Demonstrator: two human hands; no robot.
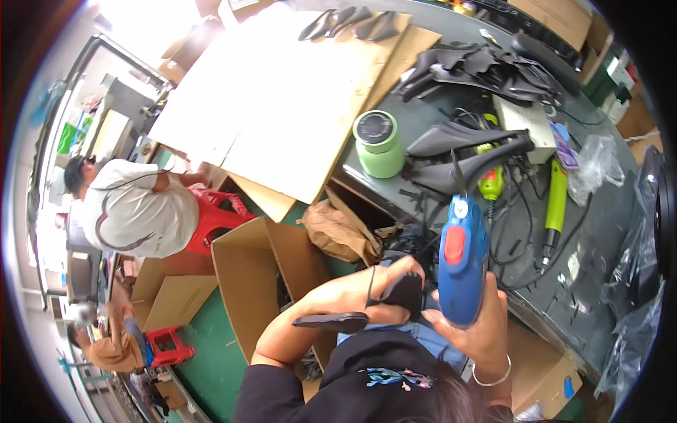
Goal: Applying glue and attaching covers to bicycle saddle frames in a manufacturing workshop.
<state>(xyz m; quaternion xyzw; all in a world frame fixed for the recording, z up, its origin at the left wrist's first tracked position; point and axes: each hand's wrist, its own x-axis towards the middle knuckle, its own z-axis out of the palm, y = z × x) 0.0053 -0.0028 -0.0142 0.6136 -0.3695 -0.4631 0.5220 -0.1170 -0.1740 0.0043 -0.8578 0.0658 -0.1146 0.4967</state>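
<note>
My left hand [367,289] grips a black shaped piece [405,292] with a long flat tail [331,322] sticking out to the left, held over my lap. My right hand [476,328] holds a blue power tool with a red button [462,261], its body upright and its nose pointing down toward the black piece. Both hands sit close together just below the workbench edge.
A dark workbench [599,233] carries black curved parts [469,151], a green round container [379,144], a green hand tool [555,204], cables and plastic bags [638,282]. Cardboard sheets [282,99] lie beyond. An open cardboard box [261,282] stands at my left. Two other people sit further left.
</note>
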